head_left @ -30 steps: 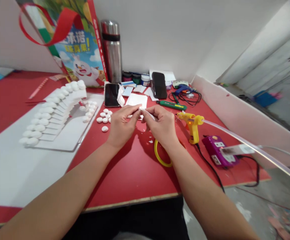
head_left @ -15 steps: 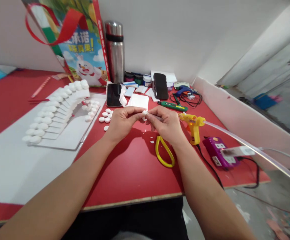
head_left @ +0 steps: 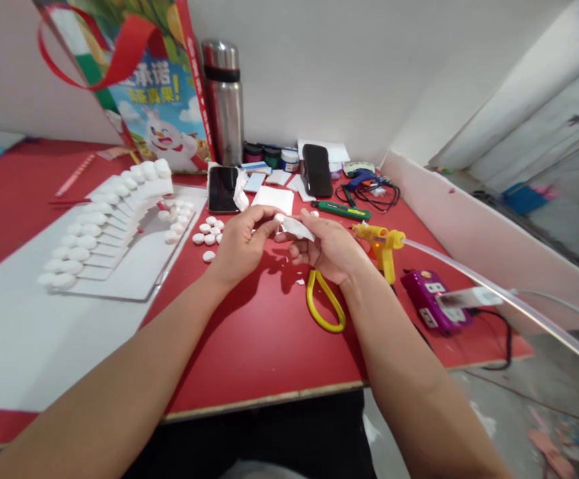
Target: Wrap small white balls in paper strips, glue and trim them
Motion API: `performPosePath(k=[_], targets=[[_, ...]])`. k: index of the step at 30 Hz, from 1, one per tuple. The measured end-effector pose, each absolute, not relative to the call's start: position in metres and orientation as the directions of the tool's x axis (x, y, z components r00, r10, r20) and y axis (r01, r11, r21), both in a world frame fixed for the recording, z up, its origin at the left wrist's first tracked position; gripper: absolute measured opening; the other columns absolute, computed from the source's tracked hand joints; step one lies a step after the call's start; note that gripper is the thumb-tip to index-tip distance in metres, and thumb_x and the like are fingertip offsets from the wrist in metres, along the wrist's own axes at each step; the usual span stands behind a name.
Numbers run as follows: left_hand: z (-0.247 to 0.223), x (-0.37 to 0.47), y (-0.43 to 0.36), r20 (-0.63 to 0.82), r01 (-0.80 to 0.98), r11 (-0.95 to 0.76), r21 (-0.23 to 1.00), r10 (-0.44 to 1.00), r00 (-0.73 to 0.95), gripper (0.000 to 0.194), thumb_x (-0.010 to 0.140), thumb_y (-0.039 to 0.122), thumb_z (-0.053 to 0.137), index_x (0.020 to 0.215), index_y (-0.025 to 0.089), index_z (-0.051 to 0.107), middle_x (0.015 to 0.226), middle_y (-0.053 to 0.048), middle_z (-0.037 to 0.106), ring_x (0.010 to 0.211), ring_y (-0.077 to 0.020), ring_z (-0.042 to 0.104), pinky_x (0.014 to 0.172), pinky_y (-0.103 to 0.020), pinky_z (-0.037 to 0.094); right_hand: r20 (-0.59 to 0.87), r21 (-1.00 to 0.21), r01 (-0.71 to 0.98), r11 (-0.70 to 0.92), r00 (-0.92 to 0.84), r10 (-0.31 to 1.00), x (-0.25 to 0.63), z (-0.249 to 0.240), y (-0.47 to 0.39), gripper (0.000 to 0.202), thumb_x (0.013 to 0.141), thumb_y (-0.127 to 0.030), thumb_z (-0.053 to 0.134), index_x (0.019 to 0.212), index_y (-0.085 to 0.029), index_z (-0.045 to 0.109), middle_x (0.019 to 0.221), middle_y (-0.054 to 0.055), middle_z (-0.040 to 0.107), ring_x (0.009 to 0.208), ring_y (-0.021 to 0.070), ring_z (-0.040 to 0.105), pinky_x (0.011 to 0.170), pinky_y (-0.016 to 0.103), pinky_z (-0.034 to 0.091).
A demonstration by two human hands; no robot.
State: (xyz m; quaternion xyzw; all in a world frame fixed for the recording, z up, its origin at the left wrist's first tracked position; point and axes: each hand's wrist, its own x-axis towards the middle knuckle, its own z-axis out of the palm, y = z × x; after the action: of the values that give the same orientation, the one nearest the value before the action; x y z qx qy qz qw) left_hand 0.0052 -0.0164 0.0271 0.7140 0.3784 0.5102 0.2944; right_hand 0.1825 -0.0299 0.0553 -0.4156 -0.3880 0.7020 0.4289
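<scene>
Both hands meet over the red table in the middle of the head view. My left hand [head_left: 249,243] pinches a small white rounded piece [head_left: 279,218] at its fingertips. A thin white sheet like paper or tissue [head_left: 296,228] lies between the two hands, with my right hand [head_left: 329,246] holding its right end between thumb and fingers. Fingers partly hide how sheet and piece join. Beside my left hand lie several white rounded pieces [head_left: 209,256]. A yellow loop-shaped handle [head_left: 312,303] lies below my right hand, near small white scraps [head_left: 300,282].
On the left, a white stepped arch model [head_left: 114,229] edged with white pieces stands on a board. A yellow glue gun [head_left: 381,246] and purple power block [head_left: 433,303] are at right. Behind are a green cutter [head_left: 344,210], phones [head_left: 223,189], a steel flask [head_left: 227,113] and a bag [head_left: 164,106].
My right hand has turned and its fingers have loosened, so more of the white sheet shows between the hands. The view has shifted slightly.
</scene>
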Motion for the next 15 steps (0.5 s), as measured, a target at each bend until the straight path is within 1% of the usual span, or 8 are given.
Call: performPosePath(k=[2,4,8,10,12,14,15], targets=[[0.0277,0.005,-0.0165,0.503,0.228,-0.538,0.811,0.842,0.196,0.02,0.096,0.027,0.058,0.104,0.015,0.073,0.101,-0.007,0.076,0.094,-0.0194,0.069,0.089,-0.03,0.052,-0.215,-0.901,-0.309,-0.305,-0.293,0.931,0.1814,0.0543,-0.0311,0.027,0.099,-0.037,0.057,0.098,-0.013,0.069,0.08,0.006,0.073,0.051,0.0093,0.058,0.046,0.021,0.052],[0.0281,0.0052,-0.0168,0.494,0.208,-0.53,0.822,0.845,0.204,0.021,0.096,0.027,0.058,0.104,0.015,0.073,0.097,-0.007,0.076,0.09,-0.0185,0.069,0.086,-0.029,0.053,-0.185,-0.908,-0.318,-0.272,-0.28,0.942,0.1801,0.0537,-0.0327,0.025,0.094,-0.037,0.067,0.092,-0.013,0.07,0.077,0.003,0.069,0.05,0.0074,0.052,0.044,0.02,0.049],[0.028,0.0064,-0.0173,0.481,0.173,-0.514,0.84,0.854,0.199,0.02,0.095,0.027,0.06,0.102,0.015,0.074,0.09,-0.005,0.075,0.084,-0.0171,0.068,0.081,-0.028,0.053,-0.166,-0.922,-0.303,-0.243,-0.257,0.952,0.18,0.0539,-0.0343,0.031,0.079,-0.042,0.083,0.083,-0.014,0.07,0.072,-0.001,0.062,0.049,0.0049,0.044,0.043,0.019,0.046],[0.0279,0.0072,-0.0172,0.476,0.162,-0.504,0.848,0.86,0.184,0.019,0.094,0.029,0.062,0.1,0.016,0.074,0.09,-0.005,0.075,0.083,-0.0171,0.068,0.08,-0.028,0.053,-0.157,-0.929,-0.285,-0.235,-0.27,0.95,0.1806,0.0537,-0.0343,0.034,0.072,-0.042,0.087,0.084,-0.014,0.071,0.071,-0.003,0.059,0.049,0.0042,0.04,0.043,0.019,0.045],[0.028,0.0079,-0.0172,0.46,0.142,-0.483,0.864,0.872,0.17,0.02,0.092,0.032,0.065,0.099,0.016,0.075,0.09,-0.005,0.075,0.082,-0.0175,0.068,0.078,-0.028,0.054,-0.131,-0.948,-0.247,-0.203,-0.279,0.951,0.1807,0.0527,-0.034,0.036,0.07,-0.042,0.088,0.089,-0.015,0.074,0.068,-0.006,0.053,0.049,0.004,0.037,0.044,0.02,0.044],[0.0282,0.0084,-0.0172,0.432,0.108,-0.451,0.886,0.888,0.157,0.022,0.091,0.035,0.067,0.098,0.016,0.075,0.089,-0.006,0.075,0.081,-0.0178,0.068,0.078,-0.029,0.054,-0.071,-0.979,-0.168,-0.116,-0.252,0.965,0.18,0.0512,-0.0335,0.038,0.073,-0.043,0.085,0.098,-0.016,0.076,0.063,-0.007,0.048,0.049,0.0048,0.035,0.045,0.022,0.043],[0.0283,0.0086,-0.0173,0.417,0.086,-0.433,0.897,0.896,0.153,0.023,0.09,0.036,0.068,0.098,0.015,0.075,0.088,-0.006,0.075,0.081,-0.0179,0.068,0.078,-0.029,0.055,-0.022,-0.994,-0.1,-0.045,-0.218,0.976,0.1794,0.0504,-0.0332,0.038,0.075,-0.044,0.083,0.101,-0.016,0.077,0.06,-0.007,0.048,0.048,0.0055,0.036,0.046,0.022,0.042]])
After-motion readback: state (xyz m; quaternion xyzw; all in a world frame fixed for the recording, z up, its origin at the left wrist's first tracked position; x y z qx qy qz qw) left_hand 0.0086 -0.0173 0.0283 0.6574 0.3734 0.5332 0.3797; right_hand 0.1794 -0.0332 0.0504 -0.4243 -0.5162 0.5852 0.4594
